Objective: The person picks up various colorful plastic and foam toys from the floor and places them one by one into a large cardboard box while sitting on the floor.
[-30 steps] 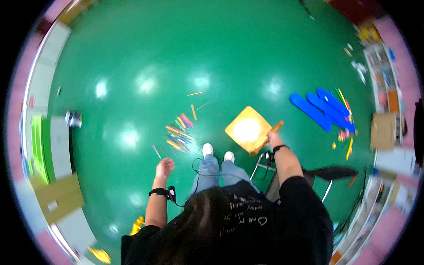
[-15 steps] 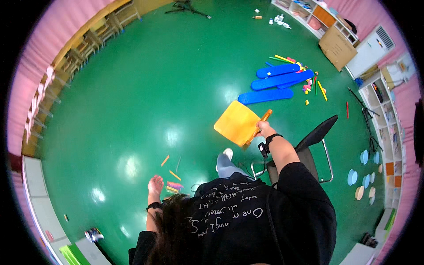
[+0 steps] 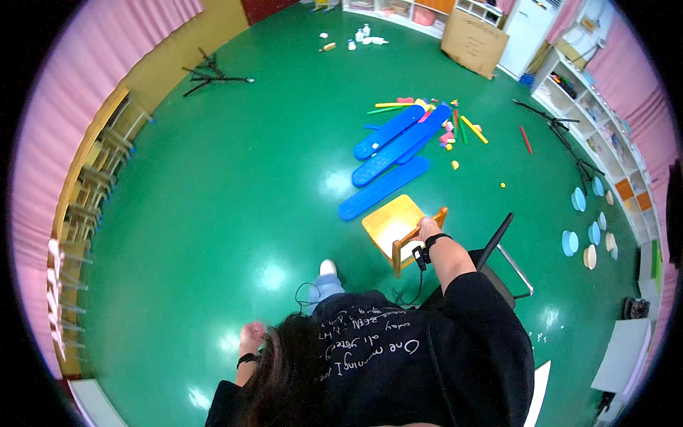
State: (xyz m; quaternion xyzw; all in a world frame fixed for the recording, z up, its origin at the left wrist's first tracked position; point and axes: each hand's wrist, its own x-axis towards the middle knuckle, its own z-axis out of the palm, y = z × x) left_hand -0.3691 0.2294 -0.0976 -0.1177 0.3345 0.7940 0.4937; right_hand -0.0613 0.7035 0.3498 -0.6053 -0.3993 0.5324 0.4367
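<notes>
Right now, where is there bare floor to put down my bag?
Mostly the green floor between the row of chairs at left and the blue planks; a smaller patch lies between the black chair and the bowls at right. It's crowded around the planks' far ends, with coloured sticks and blocks, and by the wooden chair in the right hand.

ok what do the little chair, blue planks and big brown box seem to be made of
Little chair: probably varnished wood, honey-yellow with a sheen on the seat.
Blue planks: likely moulded plastic, given the even colour and rounded ends, though stiff foam is possible.
Big brown box: looks like matt cardboard, with flat, unshiny faces.
</notes>
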